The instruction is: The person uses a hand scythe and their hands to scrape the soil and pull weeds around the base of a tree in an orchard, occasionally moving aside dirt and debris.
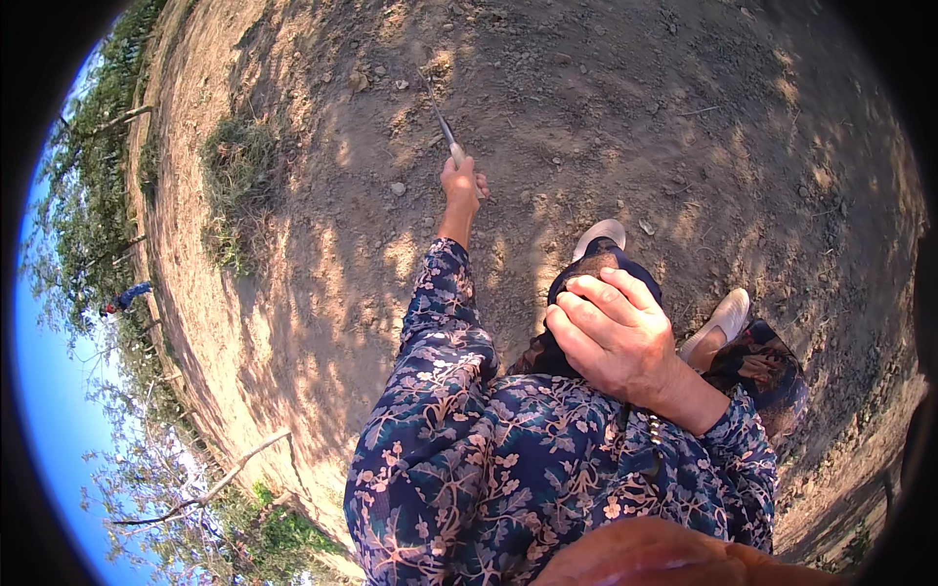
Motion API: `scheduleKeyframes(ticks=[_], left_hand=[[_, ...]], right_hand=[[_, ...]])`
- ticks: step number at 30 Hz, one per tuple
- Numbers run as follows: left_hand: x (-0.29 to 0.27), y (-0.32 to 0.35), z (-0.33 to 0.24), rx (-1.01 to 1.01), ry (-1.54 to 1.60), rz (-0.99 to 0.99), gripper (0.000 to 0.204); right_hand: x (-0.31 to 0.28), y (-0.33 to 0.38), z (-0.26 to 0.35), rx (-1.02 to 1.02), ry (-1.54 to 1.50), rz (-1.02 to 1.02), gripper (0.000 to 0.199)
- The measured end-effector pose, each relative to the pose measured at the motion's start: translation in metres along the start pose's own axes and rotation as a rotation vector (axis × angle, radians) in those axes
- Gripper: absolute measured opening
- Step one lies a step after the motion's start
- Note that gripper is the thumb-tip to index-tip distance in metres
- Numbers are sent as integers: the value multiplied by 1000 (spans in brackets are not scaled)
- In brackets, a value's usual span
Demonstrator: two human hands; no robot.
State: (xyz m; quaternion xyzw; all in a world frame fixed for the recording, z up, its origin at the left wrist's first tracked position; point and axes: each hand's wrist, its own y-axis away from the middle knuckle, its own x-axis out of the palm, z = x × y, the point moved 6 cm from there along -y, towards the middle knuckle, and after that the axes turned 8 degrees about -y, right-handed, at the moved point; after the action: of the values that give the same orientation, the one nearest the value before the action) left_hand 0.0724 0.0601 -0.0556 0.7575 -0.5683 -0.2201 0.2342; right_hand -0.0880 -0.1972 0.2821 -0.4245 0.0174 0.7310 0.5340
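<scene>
In front of me, my left hand (462, 183) is closed round the pale handle of a narrow-bladed hand tool (446, 131). The thin metal blade points away over the soil and tapers toward its far end. Seen nearly edge-on, it does not show whether it is a sickle or a knife. My right hand (618, 332) lies over my dark-trousered knee with its fingers stretched out, and no object shows in it.
Dry, stony soil (547, 117) with dappled shade spreads around my light shoes (726, 320). A clump of cut or dry weeds (237, 186) lies to the left. Trees (107, 186) and a bare branch (230, 474) stand beyond, near a distant person (127, 298).
</scene>
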Motion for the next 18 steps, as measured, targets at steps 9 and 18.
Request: scheduleKeyframes(ticks=[9,18], left_hand=[[-16,29,-26,62,-91,-117,10],[-12,131,74,7,-228,-19,16]], right_hand=[[4,11,-7,-36,36,-27,25],[5,19,-13,-59,32,-53,23]])
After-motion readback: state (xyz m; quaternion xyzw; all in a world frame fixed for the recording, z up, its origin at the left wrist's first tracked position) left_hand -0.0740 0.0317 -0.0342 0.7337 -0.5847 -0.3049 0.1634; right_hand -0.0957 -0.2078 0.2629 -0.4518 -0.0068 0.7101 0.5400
